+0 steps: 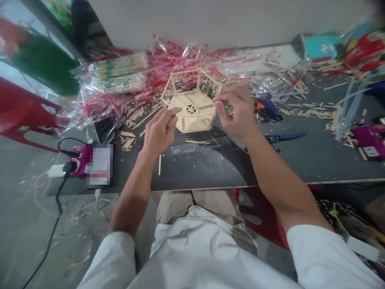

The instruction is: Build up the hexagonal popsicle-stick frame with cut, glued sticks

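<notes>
A six-sided model built of thin wooden sticks (pixel 197 125) stands on the dark table, with upright posts, a top rail at the back and a spoked round opening in its floor. My left hand (pixel 161 130) is closed on its left front side, fingers over the edge and thumb below them. At the right corner, my right hand (pixel 236 108) pinches with thumb and forefinger at the end of a thin wooden stick (pixel 207 106) along the model's side. The fingers partly hide that end. Loose sticks (pixel 160 164) lie in front of the model.
Behind are bundled sticks (pixel 120 74) and red-and-clear plastic wrappers (pixel 171 60). A blue glue gun (pixel 269 106) and blue-handled cutters (pixel 285 137) lie right. Left are a phone (pixel 100 166), a purple power strip (pixel 80 160) and a red chair (pixel 24 108).
</notes>
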`<state>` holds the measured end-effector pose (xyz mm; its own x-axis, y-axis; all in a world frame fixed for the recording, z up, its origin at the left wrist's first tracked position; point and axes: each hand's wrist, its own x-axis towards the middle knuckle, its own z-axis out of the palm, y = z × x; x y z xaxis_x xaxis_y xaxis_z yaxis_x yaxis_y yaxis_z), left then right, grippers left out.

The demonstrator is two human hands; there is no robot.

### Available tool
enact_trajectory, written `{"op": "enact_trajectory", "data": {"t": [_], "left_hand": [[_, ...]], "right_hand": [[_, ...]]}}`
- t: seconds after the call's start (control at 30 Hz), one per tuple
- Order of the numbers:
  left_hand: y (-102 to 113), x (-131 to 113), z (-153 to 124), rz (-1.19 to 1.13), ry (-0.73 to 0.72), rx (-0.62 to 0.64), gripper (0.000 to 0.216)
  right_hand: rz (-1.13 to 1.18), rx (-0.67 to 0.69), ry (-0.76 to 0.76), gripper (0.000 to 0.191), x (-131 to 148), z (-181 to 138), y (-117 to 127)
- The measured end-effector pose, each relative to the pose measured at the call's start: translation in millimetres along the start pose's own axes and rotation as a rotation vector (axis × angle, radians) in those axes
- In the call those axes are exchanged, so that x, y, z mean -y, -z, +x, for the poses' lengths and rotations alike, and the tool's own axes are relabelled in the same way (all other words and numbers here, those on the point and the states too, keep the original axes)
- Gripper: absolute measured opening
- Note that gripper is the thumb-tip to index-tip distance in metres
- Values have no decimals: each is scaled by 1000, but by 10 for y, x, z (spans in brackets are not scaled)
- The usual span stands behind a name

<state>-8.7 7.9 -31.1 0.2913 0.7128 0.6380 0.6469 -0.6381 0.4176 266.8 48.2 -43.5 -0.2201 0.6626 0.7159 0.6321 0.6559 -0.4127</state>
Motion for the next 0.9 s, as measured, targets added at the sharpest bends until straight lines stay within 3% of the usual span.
{"op": "enact_trajectory", "data": {"t": [0.13, 0.23, 0.4, 0.57, 0.9], "left_hand": [[-66, 14, -25, 21, 17, 23, 32], [-99, 44, -33, 32, 3, 25, 33], [-165, 83, -12, 54, 13, -16, 32], [-204, 63, 31, 30, -10, -35, 25], [-198, -5, 29, -12, -58, -234, 13]], "right_hand": [[57, 88, -74, 18, 42, -10, 14], [90, 108, -38, 9, 41, -15, 29], [108, 146, 80, 25, 61, -2, 78], [103, 184, 53, 24, 36, -10, 76], [142, 107, 102, 21, 52, 1, 63]]}}
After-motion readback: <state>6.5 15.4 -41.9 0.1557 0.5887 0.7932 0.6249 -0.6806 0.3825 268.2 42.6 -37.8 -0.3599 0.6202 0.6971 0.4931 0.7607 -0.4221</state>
